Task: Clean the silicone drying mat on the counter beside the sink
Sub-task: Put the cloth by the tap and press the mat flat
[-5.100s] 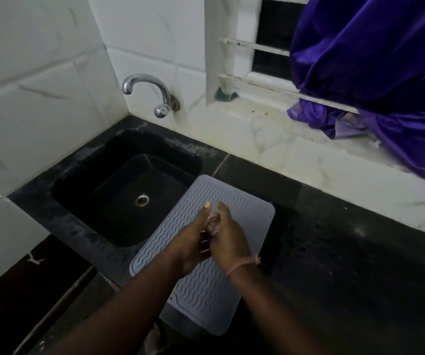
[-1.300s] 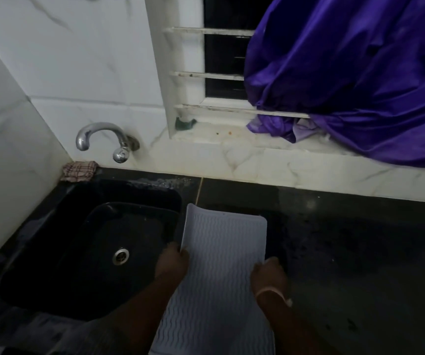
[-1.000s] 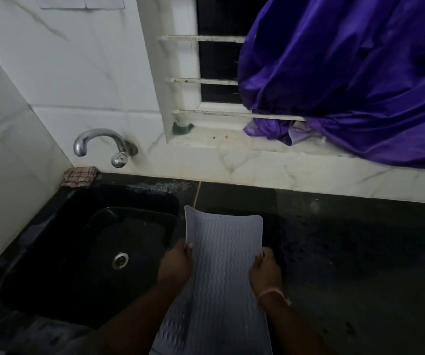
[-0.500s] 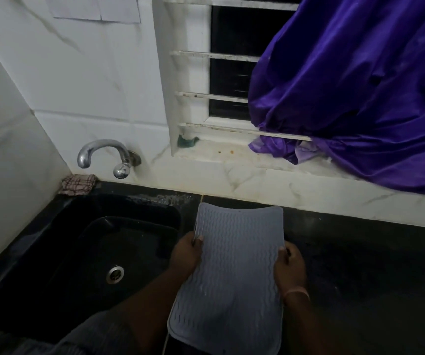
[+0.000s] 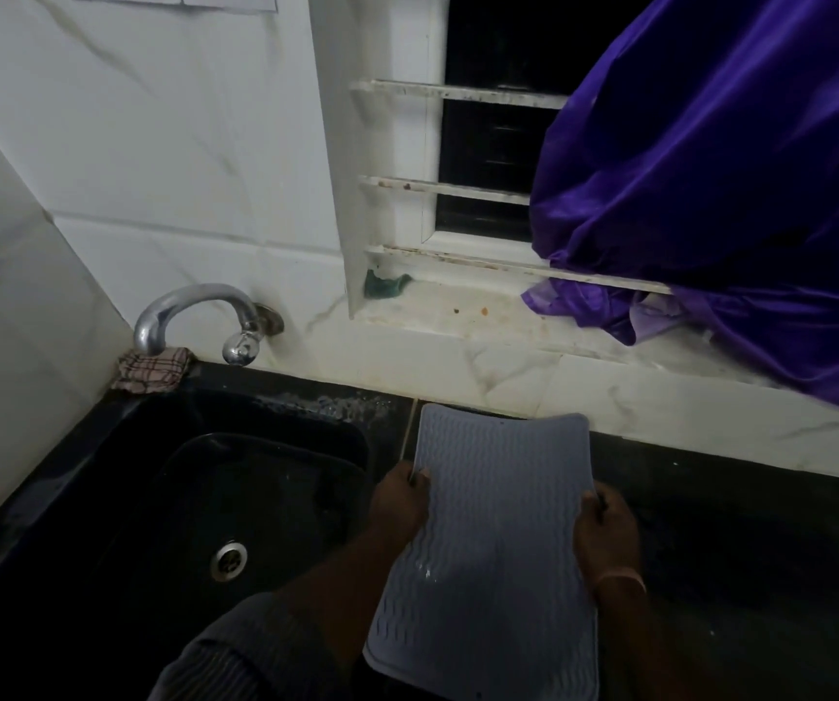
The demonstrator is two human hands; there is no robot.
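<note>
The sink is a dark basin set into the black table, with a metal drain at its bottom; nothing else can be made out inside it in the dim light. A chrome tap comes out of the white tiled wall above the basin's far edge, and a checked cloth lies bunched on the rim in the corner under the spout. A pale residue streaks the rim's far right part.

The mat, grey with wavy ridges, is held up off the table just right of the sink, its far edge raised toward the wall and bowed slightly, its near end hanging down toward the person. A few droplets or specks sit near its middle.

The left hand grasps the mat's left edge, thumb on the ridged face, the fingers hidden behind; its grip is closed on the mat. The right hand grasps the right edge the same way, a thin band at the wrist. Both forearms reach forward from the bottom of the view, the left in a dark ribbed sleeve.

On the sill sit a small green scrap and folds of a purple curtain.
</note>
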